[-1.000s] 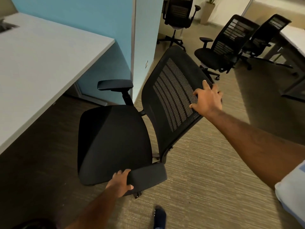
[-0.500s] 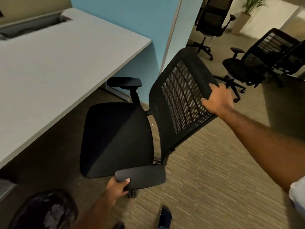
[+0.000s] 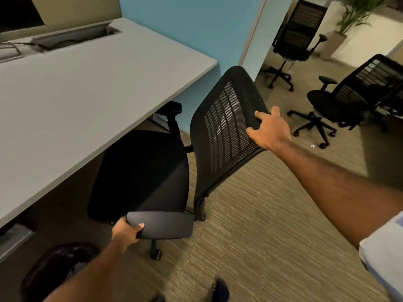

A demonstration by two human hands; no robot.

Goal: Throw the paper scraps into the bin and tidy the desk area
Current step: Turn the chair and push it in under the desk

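Observation:
A black office chair [image 3: 141, 171] with a mesh back stands at the grey desk [image 3: 76, 88], its seat partly under the desk edge and its far armrest tucked beneath. My left hand [image 3: 126, 232] grips the front end of the near armrest [image 3: 161, 224]. My right hand [image 3: 270, 129] grips the right edge of the mesh backrest [image 3: 229, 127]. A bin lined with a black bag [image 3: 56, 267] stands on the floor at the lower left, beside my left forearm. One small pale scrap [image 3: 312, 146] lies on the carpet near a far chair.
A blue partition wall [image 3: 185, 29] rises behind the desk. A cable tray opening [image 3: 72, 38] sits at the desk's back. Two more black chairs [image 3: 340, 105] [image 3: 296, 40] and a potted plant [image 3: 349, 20] stand at the right. My shoe [image 3: 220, 289] shows at the bottom.
The chair has rolled toward the desk, its seat and far armrest going under the edge. Both hands kept their grips. The view shifted, bringing the bin into sight.

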